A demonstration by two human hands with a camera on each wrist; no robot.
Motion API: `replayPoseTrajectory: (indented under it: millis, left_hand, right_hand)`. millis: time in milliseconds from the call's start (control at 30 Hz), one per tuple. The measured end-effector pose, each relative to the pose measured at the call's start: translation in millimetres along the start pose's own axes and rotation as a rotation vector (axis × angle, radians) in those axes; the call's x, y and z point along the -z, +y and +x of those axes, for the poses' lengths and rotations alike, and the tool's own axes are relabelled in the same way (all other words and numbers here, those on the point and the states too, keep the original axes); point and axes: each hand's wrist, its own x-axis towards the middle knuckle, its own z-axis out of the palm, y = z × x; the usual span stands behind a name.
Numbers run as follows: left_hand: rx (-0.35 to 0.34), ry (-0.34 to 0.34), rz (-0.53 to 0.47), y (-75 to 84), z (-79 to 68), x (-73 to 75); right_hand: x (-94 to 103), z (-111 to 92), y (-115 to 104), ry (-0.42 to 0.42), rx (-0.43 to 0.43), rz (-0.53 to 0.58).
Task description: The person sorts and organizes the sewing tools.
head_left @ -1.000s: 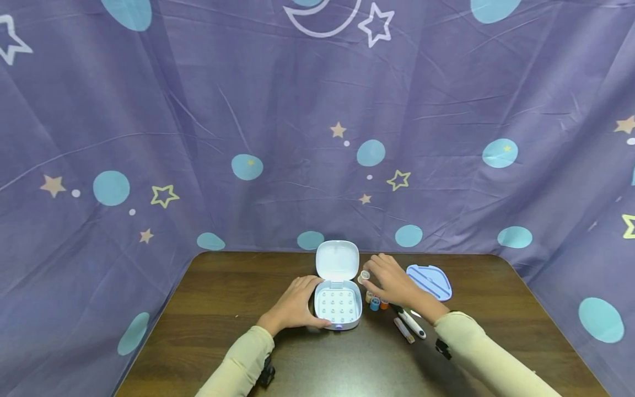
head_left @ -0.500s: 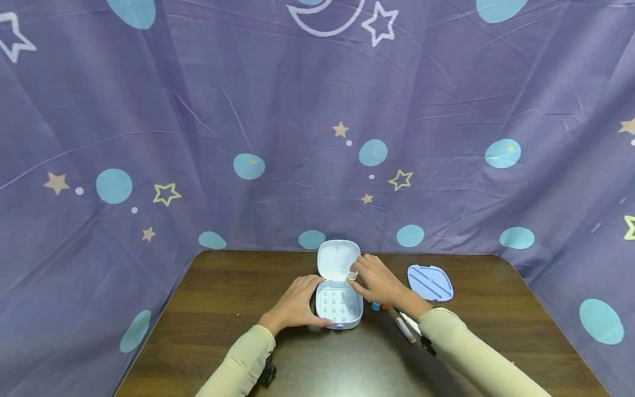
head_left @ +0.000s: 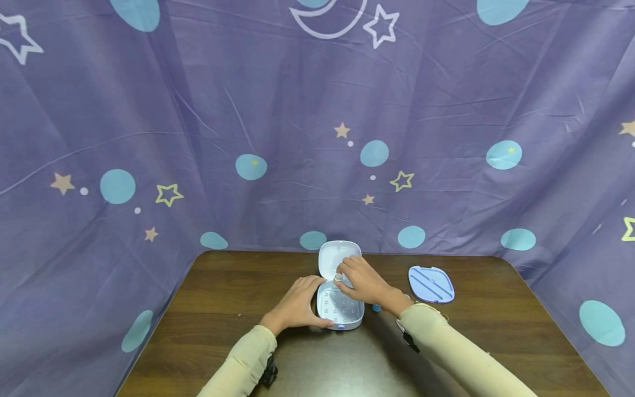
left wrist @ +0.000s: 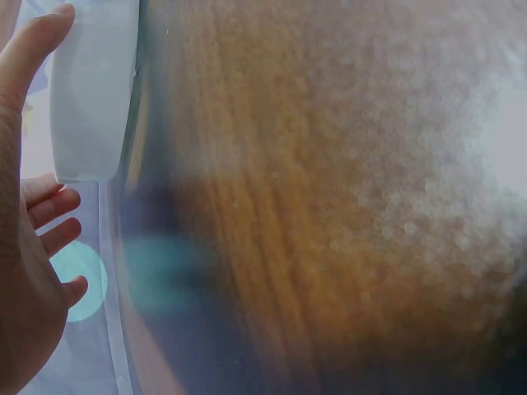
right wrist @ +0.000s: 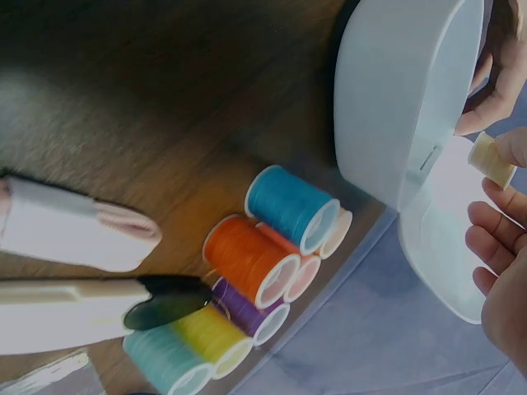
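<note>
A pale blue sewing box [head_left: 341, 327] stands on the table with its lid [head_left: 331, 256] tipped back and rows of small pegs on its floor. My left hand [head_left: 297, 306] grips the box's left side, thumb at the front and fingers at the back. Between thumb and fingertips, my right hand [head_left: 366, 281] pinches a spool of cream thread [right wrist: 492, 161] over the box's back left part. To the right of the box lie several thread spools, among them a blue spool [right wrist: 288, 206], an orange spool [right wrist: 247, 253] and a yellow spool [right wrist: 210, 337]. The right arm mostly covers them in the head view.
Near the spools lie a white-handled tool with a black tip [right wrist: 74, 314] and a pale, narrow item [right wrist: 74, 226]. Farther right is a blue divided tray [head_left: 431, 284]. A purple patterned curtain [head_left: 317, 138] hangs behind the wooden table [head_left: 248, 270].
My right hand has carried the cream spool leftward, from beside the box to over its back left part. The left hand keeps its grip on the box.
</note>
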Motion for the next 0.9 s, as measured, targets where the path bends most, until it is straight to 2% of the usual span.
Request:
replayPoseTrajectory:
  millis: [367,900]
  left_hand:
    - [0.005,-0.009,0.016,0.9,0.6,-0.3]
    - [0.007,-0.010,0.006,1.2,-0.9,1.4]
  right_hand:
    - [-11.2,7.1,-7.5,-0.071,-0.026,0.028]
    - [-22.3,9.0,-13.2,-0.055,0.045,-0.062]
